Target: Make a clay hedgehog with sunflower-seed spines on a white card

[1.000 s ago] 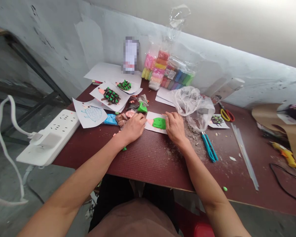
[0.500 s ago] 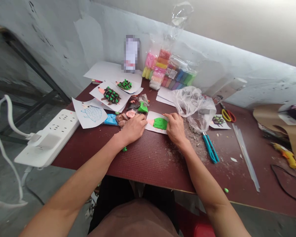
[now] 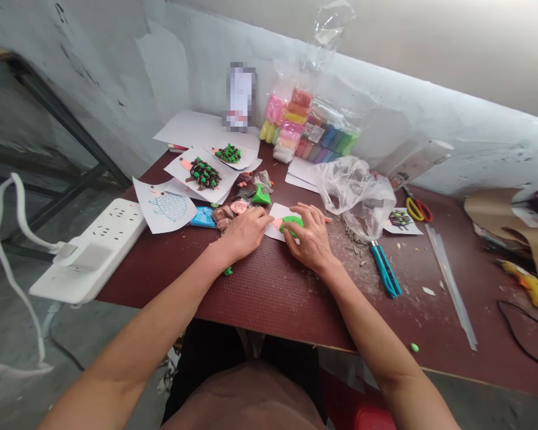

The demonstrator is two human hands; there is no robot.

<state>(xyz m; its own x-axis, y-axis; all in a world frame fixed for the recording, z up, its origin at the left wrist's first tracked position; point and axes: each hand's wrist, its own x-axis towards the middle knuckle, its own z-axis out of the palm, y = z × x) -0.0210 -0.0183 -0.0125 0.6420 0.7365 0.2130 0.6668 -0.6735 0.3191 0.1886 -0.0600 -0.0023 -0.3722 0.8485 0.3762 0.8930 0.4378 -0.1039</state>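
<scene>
A small white paper card [image 3: 275, 233] lies on the table, bearing a flat green clay body [image 3: 286, 220] with a pink clay snout at its left end. My left hand [image 3: 247, 234] is closed, fingers curled together, with its fingertips at the card's left edge. Over the card's right part is my right hand [image 3: 311, 239], its thumb and fingers apart, touching the green clay and hiding part of it. Wrapped clay lumps, among them a brown one [image 3: 223, 218] and a green one [image 3: 260, 196], lie just beyond my left hand.
Hedgehog pictures [image 3: 205, 173] and a blue-lined drawing [image 3: 168, 209] lie at left, near a white power strip [image 3: 87, 251]. Clay packs [image 3: 311, 134] lean against the wall. At right are a plastic bag [image 3: 352, 185], seeds [image 3: 355, 242], a teal cutter [image 3: 385, 270], scissors [image 3: 418, 210] and a glue gun [image 3: 526, 283].
My right hand has moved left from the card's right edge onto the green clay, and its fingers have spread. My left hand stays at the card's left edge.
</scene>
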